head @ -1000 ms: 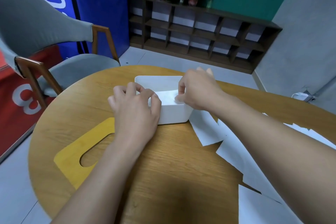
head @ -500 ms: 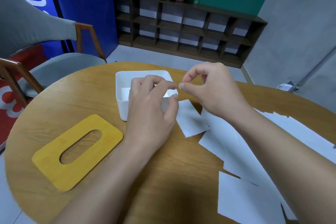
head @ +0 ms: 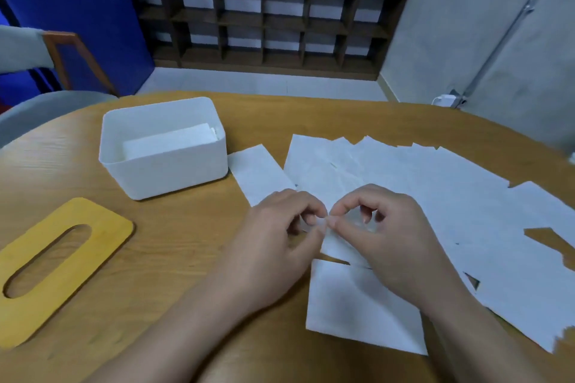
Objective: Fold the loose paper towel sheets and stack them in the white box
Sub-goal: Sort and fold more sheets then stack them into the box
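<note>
both hands meet fingertip to fingertip, left hand (head: 280, 236) and right hand (head: 385, 236) curled, thumbs and forefingers pinching.

No text, label, brand, number or sign can be read anywhere; the blue panel (head: 71, 9) at the upper left shows none.

Two bare arms, no sleeves to see, left hand (head: 273, 246) and right hand (head: 392, 246) with bare fingers, short plain nails, smooth forearms reaching in from the bottom edge
</note>
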A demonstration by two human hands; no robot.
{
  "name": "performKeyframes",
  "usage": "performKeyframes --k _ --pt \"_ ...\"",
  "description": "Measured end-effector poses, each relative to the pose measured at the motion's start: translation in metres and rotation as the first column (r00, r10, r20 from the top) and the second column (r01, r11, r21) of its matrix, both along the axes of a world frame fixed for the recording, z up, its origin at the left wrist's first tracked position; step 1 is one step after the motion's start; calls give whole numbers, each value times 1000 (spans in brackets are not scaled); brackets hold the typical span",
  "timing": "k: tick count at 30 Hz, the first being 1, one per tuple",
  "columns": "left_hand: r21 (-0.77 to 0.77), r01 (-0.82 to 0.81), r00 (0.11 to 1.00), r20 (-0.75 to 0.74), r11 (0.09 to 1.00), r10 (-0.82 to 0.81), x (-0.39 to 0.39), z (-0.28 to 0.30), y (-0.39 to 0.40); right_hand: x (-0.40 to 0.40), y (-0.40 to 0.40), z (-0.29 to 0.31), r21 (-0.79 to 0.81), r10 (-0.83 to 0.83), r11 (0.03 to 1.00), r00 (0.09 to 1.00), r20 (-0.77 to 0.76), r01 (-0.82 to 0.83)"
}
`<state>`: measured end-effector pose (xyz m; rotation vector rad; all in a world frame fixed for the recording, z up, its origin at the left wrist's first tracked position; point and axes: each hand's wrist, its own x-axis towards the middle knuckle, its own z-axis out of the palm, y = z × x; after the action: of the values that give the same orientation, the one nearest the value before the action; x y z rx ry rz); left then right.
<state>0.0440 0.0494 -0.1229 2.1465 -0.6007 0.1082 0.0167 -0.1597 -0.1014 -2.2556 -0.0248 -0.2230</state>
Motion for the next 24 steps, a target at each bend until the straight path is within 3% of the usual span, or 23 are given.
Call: performKeyframes --k 5,8,12,17,21,24 --pt "142 108 994 -49 984 -102 -19 -3 2 -17 -26 -17 42 -42 998 999 19 41" --pt "290 125 992 -3 949 -129 -28 -12 1 -20 -42 -21 41 -56 998 997 45 54" --pt "324 86 996 -4 942 -90 -34 -11 -5 -17 -53 -24 50 -82 996 993 83 78" --pt "270 122 991 -79 955 -105 -37 -8 -14 -20 -50 -24 -18 9 1000 993 121 -7" --pt "80 94 990 -112 992 -85 -35 -6 -7 -28 -44 -16 59 178 983 982 -57 -175" --pt "-62 33 983 -176 998 -44 -27 -3 9 -30 -38 -16 119 202 974 975 -97 -190"
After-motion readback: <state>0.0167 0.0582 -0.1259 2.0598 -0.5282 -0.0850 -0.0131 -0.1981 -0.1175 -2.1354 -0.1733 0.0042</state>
